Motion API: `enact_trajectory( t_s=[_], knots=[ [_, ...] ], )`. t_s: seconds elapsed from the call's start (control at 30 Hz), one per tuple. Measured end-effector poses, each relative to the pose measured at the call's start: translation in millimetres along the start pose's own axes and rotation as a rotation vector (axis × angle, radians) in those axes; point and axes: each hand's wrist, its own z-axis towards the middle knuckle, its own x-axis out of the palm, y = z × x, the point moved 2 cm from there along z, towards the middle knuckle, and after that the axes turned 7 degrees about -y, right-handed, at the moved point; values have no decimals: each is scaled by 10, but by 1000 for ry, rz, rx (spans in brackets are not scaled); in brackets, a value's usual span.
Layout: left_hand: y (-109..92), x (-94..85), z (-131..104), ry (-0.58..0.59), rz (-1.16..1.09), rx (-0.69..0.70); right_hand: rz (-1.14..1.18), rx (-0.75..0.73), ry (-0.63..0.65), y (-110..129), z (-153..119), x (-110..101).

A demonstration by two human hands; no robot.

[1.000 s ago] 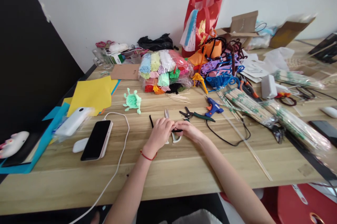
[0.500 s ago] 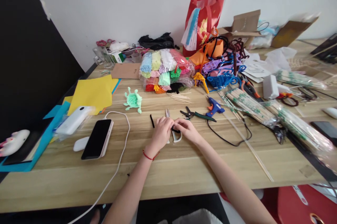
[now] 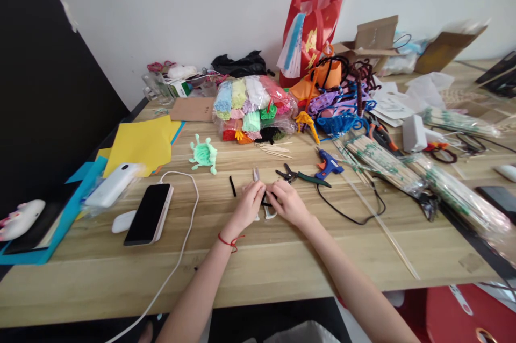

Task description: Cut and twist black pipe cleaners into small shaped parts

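My left hand (image 3: 249, 204) and my right hand (image 3: 287, 202) meet over the middle of the table, fingertips close together. Both are closed in a pinch on a small piece of black pipe cleaner (image 3: 265, 193), mostly covered by the fingers. Beneath them lies a pair of scissors (image 3: 256, 173), blades pointing away and pale handles partly hidden. A short black pipe cleaner strip (image 3: 233, 186) rests just left of my left hand. Beyond it sits a mint-green fuzzy pipe cleaner figure (image 3: 203, 154) with several knobbed limbs.
Dark-handled pliers (image 3: 300, 175) and a blue glue gun (image 3: 328, 164) lie right of my hands. Bagged pipe cleaners (image 3: 253, 106) and a red bag (image 3: 312, 31) stand behind. A phone (image 3: 148, 214) with a white cable is at left, bundled sticks (image 3: 387, 165) at right.
My left hand has turned slightly and drawn its fingers in at the pinch. My right hand has shifted a little, its fingers more curled. The objects on the table stay put.
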Motion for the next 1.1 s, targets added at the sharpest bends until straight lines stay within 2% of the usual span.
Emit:
enact_trajectory(
  t_s=[0.13,0.23,0.4,0.53,0.7,0.9,1.1],
  knots=[
    [5,-14,9,44,-69,-26,-102,-74,43,-19,-14,2],
    [5,-17,8,38,-39,-26,-86,-60,36,-24,-12,8],
    [16,-24,11,-24,92,22,122,130,-45,-46,8,-1],
    [34,-71,26,-102,100,12,318,290,-116,-124,15,-13],
    [22,-124,35,-164,119,27,541,451,-121,-214,9,34],
    [2,-135,39,-192,137,56,632,503,-149,-230,12,72],
    [-9,-167,44,-199,63,77,727,596,-236,-234,15,76]
  ],
)
